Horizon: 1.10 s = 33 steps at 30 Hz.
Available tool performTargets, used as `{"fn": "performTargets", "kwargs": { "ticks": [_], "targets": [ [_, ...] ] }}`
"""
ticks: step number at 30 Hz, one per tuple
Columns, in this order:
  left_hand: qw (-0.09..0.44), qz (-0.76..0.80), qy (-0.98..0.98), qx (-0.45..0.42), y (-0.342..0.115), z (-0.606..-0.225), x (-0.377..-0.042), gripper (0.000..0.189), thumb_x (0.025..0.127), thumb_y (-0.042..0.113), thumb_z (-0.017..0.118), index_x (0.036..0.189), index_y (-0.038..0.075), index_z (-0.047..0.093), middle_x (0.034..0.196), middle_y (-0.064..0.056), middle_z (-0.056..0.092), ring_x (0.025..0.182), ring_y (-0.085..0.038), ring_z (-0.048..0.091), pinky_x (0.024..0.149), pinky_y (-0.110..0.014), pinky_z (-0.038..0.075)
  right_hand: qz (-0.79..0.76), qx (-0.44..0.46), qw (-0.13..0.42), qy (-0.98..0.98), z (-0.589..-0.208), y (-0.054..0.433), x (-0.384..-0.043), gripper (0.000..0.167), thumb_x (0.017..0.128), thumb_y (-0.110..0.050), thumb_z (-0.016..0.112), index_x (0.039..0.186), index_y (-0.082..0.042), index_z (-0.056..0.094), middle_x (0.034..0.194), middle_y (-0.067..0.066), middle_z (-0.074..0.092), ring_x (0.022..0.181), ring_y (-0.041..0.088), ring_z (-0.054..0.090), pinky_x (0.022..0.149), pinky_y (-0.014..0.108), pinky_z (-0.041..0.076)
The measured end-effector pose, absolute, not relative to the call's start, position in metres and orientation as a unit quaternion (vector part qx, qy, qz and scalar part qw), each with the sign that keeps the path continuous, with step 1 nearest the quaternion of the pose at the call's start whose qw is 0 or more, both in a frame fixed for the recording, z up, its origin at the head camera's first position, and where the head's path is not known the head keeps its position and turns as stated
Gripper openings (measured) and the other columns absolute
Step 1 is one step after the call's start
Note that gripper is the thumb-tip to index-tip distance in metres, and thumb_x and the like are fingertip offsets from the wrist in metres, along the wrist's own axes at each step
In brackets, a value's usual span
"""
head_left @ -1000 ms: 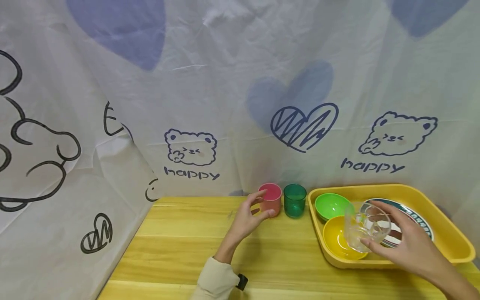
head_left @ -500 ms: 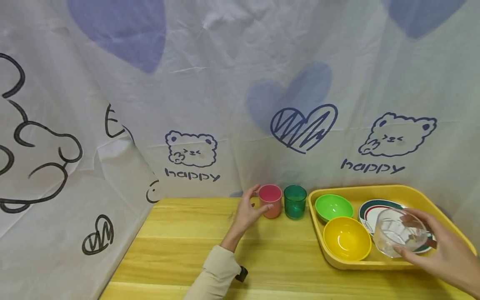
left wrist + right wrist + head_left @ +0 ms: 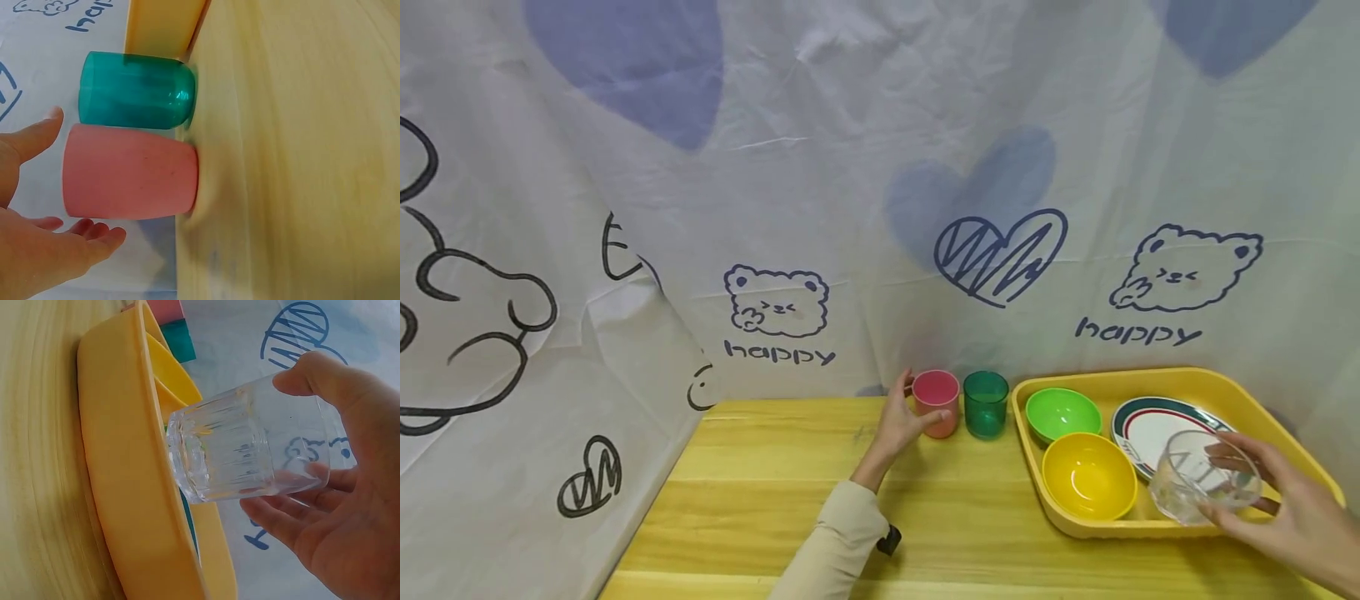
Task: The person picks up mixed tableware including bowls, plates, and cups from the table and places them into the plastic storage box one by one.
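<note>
My right hand (image 3: 1281, 508) grips a clear glass (image 3: 1195, 479) by its sides, above the front part of the yellow tray. In the right wrist view the thumb and fingers hold the glass (image 3: 231, 444) near its rim, and its ribbed base points down to the tray wall. At the back of the table stands a pink cup (image 3: 937, 404). My left hand (image 3: 898, 425) is spread around its left side, thumb in front. In the left wrist view the thumb and fingers lie loosely beside the pink cup (image 3: 131, 174). Right of it stands a green cup (image 3: 986, 406).
The yellow tray (image 3: 1036, 492) holds a green bowl (image 3: 1063, 414), a yellow bowl (image 3: 1090, 479) and a white plate with a dark green rim (image 3: 1157, 425). A printed cloth (image 3: 850, 208) hangs behind the wooden table (image 3: 760, 483).
My right hand has moved right with the glass, from over the yellow bowl to over the plate, and lowered slightly. My left hand has shifted slightly left around the pink cup.
</note>
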<state>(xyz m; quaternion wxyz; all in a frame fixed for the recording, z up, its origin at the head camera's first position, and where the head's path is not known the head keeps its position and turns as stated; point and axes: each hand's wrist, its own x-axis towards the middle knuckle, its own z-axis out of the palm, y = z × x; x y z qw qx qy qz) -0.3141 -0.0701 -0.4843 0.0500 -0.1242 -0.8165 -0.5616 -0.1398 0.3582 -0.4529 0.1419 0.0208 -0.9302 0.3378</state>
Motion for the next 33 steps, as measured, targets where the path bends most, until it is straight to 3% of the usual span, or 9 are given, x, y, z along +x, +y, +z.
{"fn": "performTargets", "kwargs": {
  "ticks": [2, 3, 4, 6, 9, 11, 19, 26, 33],
  "targets": [
    [0.046, -0.563, -0.817, -0.115, -0.069, -0.487, -0.315, 0.096, 0.083, 0.013, 0.086, 0.157, -0.007, 0.027, 0.152, -0.028, 0.043, 0.139, -0.043, 0.043, 0.115, -0.057, 0.038, 0.343, 0.017, 0.130, -0.930, -0.452, 0.358, -0.141, 0.097, 0.077, -0.017, 0.092, 0.148, 0.010, 0.031, 0.134, 0.038, 0.044, 0.114, 0.047, 0.049, 0.077, 0.067, 0.053],
    [0.047, -0.564, -0.817, -0.113, -0.068, -0.488, -0.316, 0.097, 0.083, 0.013, 0.087, 0.156, -0.008, 0.027, 0.152, -0.028, 0.043, 0.139, -0.043, 0.042, 0.115, -0.056, 0.038, 0.345, 0.017, 0.128, -0.930, -0.452, 0.357, -0.141, 0.096, 0.077, -0.017, 0.091, 0.148, 0.009, 0.031, 0.134, 0.038, 0.043, 0.112, 0.058, 0.045, 0.077, 0.059, 0.058],
    [0.050, -0.564, -0.817, -0.112, -0.068, -0.490, -0.317, 0.097, 0.082, 0.012, 0.087, 0.156, -0.009, 0.028, 0.152, -0.028, 0.043, 0.139, -0.044, 0.043, 0.115, -0.057, 0.037, 0.346, 0.018, 0.130, -0.929, -0.452, 0.357, -0.142, 0.095, 0.077, -0.017, 0.091, 0.148, 0.009, 0.032, 0.134, 0.037, 0.045, 0.111, 0.059, 0.046, 0.075, 0.048, 0.061],
    [0.053, -0.566, -0.815, -0.110, -0.067, -0.493, -0.318, 0.096, 0.081, 0.011, 0.088, 0.154, -0.010, 0.029, 0.150, -0.029, 0.044, 0.138, -0.045, 0.044, 0.114, -0.056, 0.039, 0.341, 0.018, 0.127, -0.931, -0.451, 0.355, -0.142, 0.094, 0.078, -0.019, 0.091, 0.148, 0.008, 0.033, 0.134, 0.037, 0.045, 0.110, 0.061, 0.048, 0.074, 0.046, 0.062],
    [0.060, -0.573, -0.810, -0.112, -0.065, -0.498, -0.319, 0.092, 0.080, 0.007, 0.088, 0.151, -0.012, 0.033, 0.147, -0.029, 0.047, 0.136, -0.046, 0.046, 0.113, -0.057, 0.040, 0.325, 0.014, 0.119, -0.938, -0.450, 0.350, -0.144, 0.093, 0.079, -0.022, 0.090, 0.147, 0.008, 0.034, 0.130, 0.036, 0.050, 0.107, 0.059, 0.051, 0.081, 0.052, 0.061],
    [0.058, -0.580, -0.805, -0.110, -0.064, -0.500, -0.320, 0.089, 0.080, 0.005, 0.087, 0.150, -0.011, 0.035, 0.146, -0.027, 0.049, 0.135, -0.045, 0.046, 0.112, -0.056, 0.041, 0.316, 0.013, 0.110, -0.942, -0.450, 0.348, -0.146, 0.094, 0.079, -0.024, 0.090, 0.147, 0.009, 0.033, 0.129, 0.037, 0.052, 0.106, 0.057, 0.054, 0.081, 0.068, 0.054],
    [0.073, -0.583, -0.802, -0.108, -0.062, -0.503, -0.324, 0.076, 0.084, 0.003, 0.083, 0.146, -0.009, 0.042, 0.141, -0.027, 0.053, 0.131, -0.046, 0.050, 0.108, -0.055, 0.046, 0.307, 0.012, 0.087, -0.948, -0.454, 0.344, -0.150, 0.095, 0.077, -0.026, 0.091, 0.147, 0.007, 0.034, 0.127, 0.036, 0.057, 0.105, 0.053, 0.055, 0.076, 0.060, 0.058],
    [0.076, -0.590, -0.799, -0.092, -0.061, -0.502, -0.324, 0.072, 0.084, 0.004, 0.084, 0.144, -0.008, 0.046, 0.139, -0.027, 0.055, 0.129, -0.045, 0.052, 0.108, -0.053, 0.047, 0.294, 0.018, 0.063, -0.954, -0.456, 0.347, -0.155, 0.093, 0.077, -0.034, 0.091, 0.143, 0.006, 0.039, 0.126, 0.033, 0.060, 0.101, 0.045, 0.060, 0.068, 0.033, 0.055],
    [0.075, -0.595, -0.794, -0.103, -0.061, -0.503, -0.324, 0.069, 0.084, 0.004, 0.084, 0.142, -0.007, 0.048, 0.137, -0.025, 0.057, 0.126, -0.044, 0.053, 0.105, -0.051, 0.050, 0.290, 0.041, 0.069, -0.954, -0.456, 0.352, -0.157, 0.092, 0.075, -0.031, 0.092, 0.142, 0.006, 0.041, 0.121, 0.029, 0.062, 0.103, 0.046, 0.061, 0.065, 0.026, 0.054]
  ]
}}
